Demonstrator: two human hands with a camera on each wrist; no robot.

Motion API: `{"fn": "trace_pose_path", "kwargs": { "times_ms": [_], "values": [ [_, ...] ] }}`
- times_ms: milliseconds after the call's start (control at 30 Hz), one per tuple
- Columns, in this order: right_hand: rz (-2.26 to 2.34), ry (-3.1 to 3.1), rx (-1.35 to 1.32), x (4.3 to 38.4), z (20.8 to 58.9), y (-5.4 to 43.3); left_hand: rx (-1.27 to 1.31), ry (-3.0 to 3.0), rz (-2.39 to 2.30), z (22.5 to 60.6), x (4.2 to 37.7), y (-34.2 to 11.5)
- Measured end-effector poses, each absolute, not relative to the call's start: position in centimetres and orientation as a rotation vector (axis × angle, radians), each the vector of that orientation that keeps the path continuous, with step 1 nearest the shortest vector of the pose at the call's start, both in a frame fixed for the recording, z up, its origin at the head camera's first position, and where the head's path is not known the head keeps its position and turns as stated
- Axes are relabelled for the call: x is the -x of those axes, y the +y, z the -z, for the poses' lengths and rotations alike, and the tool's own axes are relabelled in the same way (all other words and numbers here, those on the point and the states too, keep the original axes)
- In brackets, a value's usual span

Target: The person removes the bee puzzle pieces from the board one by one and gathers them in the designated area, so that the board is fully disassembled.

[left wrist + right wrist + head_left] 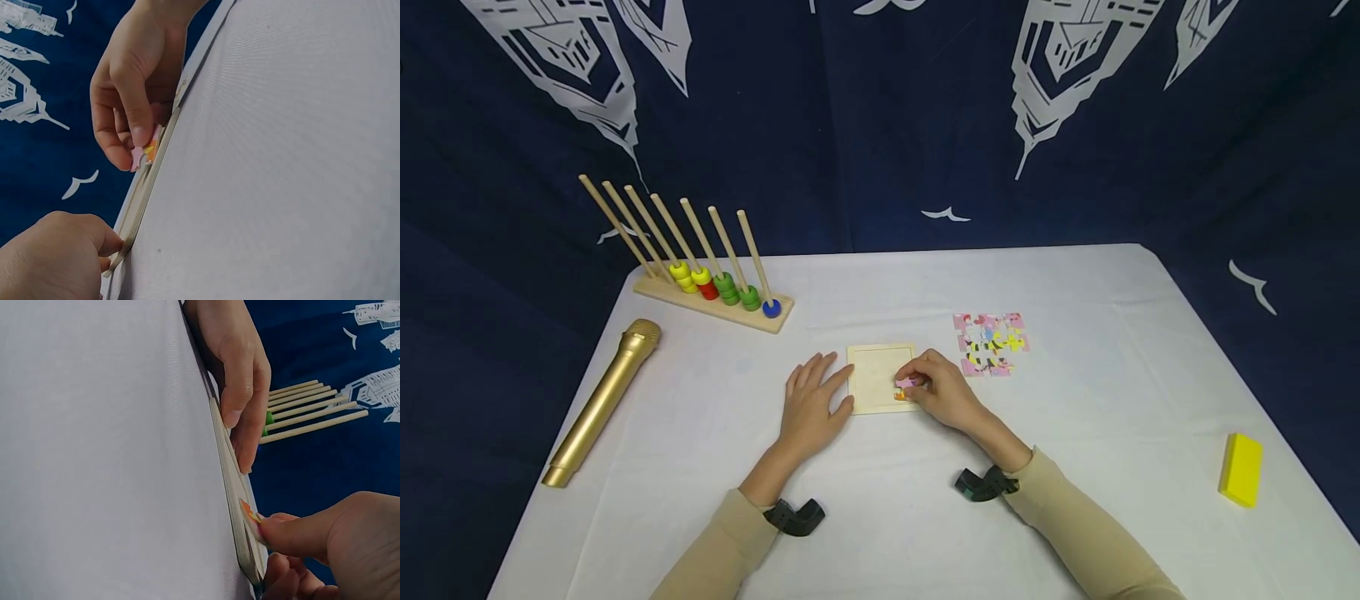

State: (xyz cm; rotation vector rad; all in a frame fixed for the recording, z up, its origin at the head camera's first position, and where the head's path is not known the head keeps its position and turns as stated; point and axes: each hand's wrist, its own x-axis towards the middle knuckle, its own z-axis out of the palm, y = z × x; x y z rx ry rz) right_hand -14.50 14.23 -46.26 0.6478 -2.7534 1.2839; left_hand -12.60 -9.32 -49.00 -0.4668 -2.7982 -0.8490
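A shallow wooden puzzle tray (871, 375) lies on the white table in front of me. My left hand (814, 407) rests at its left edge, thumb and fingertips touching the rim, fingers spread and relaxed. Between thumb and fingers my right hand (946, 393) pinches a small pink and orange jigsaw piece (150, 147) over the tray's lower right corner. The right wrist view shows that piece (249, 512) tilted against the tray, its far part hidden by the thumb. Right of the tray, several more jigsaw pieces (990, 320), pink, yellow and blue, lie grouped in a loose square.
At the back left stands a wooden bead counter (722, 310) with tall pegs and coloured rings. A gold microphone (602, 403) lies along the left side. Near the right edge is a yellow block (1241, 470). A dark blue patterned cloth (880, 125) hangs behind the table.
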Motion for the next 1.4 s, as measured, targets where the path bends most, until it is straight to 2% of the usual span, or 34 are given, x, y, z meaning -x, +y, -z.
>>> {"fn": "trace_pose_path", "kwargs": {
  "times_ms": [267, 467, 700, 1000, 1133, 1400],
  "values": [
    [-1.6, -2.822, -0.527, 14.8, 45.3, 14.7, 0.47, -2.791, 0.844, 49.0, 12.7, -9.3],
    [-1.758, -2.744, -0.407, 15.1, 43.7, 17.1, 0.471, -2.798, 0.848, 49.2, 12.5, -9.3],
    [-1.64, -2.666, -0.25, 15.4, 42.2, 22.5, 0.471, -2.795, 0.855, 49.2, 12.5, -9.3],
    [-1.372, -2.683, 0.067, 14.9, 42.8, 29.2, 0.463, -2.808, 0.855, 49.1, 12.4, -9.5],
    [-1.352, -2.715, 0.138, 14.9, 43.6, 30.3, 0.465, -2.798, 0.867, 49.1, 12.3, -9.5],
    [-1.284, -2.789, 0.112, 15.1, 45.1, 30.3, 0.464, -2.804, 0.865, 48.9, 12.2, -9.5]
  ]
}}
